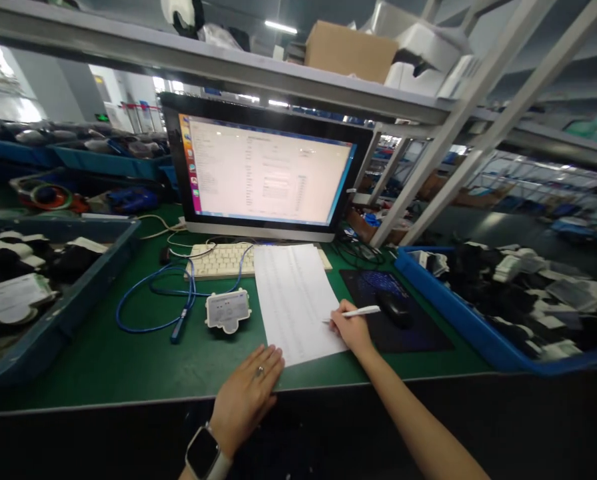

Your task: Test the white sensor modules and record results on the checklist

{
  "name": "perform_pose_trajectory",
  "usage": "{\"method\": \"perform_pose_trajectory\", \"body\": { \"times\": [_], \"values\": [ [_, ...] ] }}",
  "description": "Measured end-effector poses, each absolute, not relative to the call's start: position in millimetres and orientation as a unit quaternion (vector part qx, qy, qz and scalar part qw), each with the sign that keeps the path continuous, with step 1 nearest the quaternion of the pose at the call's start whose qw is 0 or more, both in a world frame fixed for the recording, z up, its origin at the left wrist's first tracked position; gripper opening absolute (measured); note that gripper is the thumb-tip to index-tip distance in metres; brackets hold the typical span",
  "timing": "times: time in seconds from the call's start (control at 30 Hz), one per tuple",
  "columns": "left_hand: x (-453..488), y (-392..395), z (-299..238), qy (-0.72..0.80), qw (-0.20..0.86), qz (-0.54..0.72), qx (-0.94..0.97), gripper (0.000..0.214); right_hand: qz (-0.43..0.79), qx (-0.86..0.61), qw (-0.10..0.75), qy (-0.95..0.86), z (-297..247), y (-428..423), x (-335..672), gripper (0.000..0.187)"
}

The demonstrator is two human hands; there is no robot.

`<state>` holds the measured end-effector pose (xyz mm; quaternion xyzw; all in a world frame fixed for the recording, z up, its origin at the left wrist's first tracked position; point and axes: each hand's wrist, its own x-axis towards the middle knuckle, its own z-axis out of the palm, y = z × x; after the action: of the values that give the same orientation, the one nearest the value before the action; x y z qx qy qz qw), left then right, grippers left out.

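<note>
A white pen (365, 311) is gripped in my right hand (351, 329), its tip on the right side of a printed paper sheet (298, 300). Near the sheet's lower left corner, my left hand (251, 393) lies flat with its fingers stretched out, fingertips at the paper's edge. A ring and a watch (203, 452) are on that hand and wrist. To the left of the paper sits a small pale device (227, 311) with a labelled face. The sheet partly covers a cream keyboard (218, 260).
Behind the keyboard stands a lit monitor (268, 170). A blue cable (148, 329) loops across the green table (143, 370). On the right, a black mouse (394, 309) rests on a dark mouse pad (418, 341). Blue bins of parts flank both sides (478, 327); a shelf (258, 70) runs overhead.
</note>
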<state>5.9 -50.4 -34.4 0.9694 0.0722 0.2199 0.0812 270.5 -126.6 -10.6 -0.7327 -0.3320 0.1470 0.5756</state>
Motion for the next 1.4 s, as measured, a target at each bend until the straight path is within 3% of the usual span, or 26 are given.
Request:
{"method": "perform_pose_trajectory", "body": {
  "times": [0.6, 1.4],
  "values": [
    [6.5, -51.1, -30.7, 0.067, 0.038, 0.245, 0.966, 0.054, 0.155, -0.739, 0.536, -0.378, -8.6, -126.8, 264.7, 0.018],
    [5.9, -50.6, -29.6, 0.069, 0.051, 0.245, 0.966, 0.060, 0.138, -0.742, 0.540, -0.371, -6.3, -127.0, 265.1, 0.017]
  ]
}}
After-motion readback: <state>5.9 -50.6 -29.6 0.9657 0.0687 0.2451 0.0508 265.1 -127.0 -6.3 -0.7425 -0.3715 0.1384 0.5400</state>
